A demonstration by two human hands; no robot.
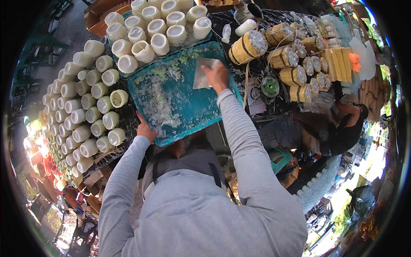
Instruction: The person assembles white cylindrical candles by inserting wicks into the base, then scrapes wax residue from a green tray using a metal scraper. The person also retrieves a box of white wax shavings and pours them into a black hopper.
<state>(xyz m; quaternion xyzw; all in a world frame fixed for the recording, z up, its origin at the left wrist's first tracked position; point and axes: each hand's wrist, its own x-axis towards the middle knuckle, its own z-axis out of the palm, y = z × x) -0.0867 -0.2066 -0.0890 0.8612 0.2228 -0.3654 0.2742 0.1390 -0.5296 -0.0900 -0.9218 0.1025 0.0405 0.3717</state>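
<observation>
A teal tray (197, 109) with a raised rim lies tilted before me, strewn with whitish, wax-like flakes (165, 115). My right hand (217, 76) grips a flat, rectangular metal scraper (200, 76) at the tray's upper right part. The scraper's lower edge is close to the tray's surface; whether they touch I cannot tell. At the tray's near left corner, my left hand (147, 129) holds the rim, its fingers partly hidden.
Rows of pale candle-like cylinders (89, 147) stand to the left; more (159, 43) fill a second tray beyond. Yellow strapped bundles (248, 46) lie at right, near a green spool (270, 87) and a metal pitcher (249, 13). Another person (344, 128) sits at far right.
</observation>
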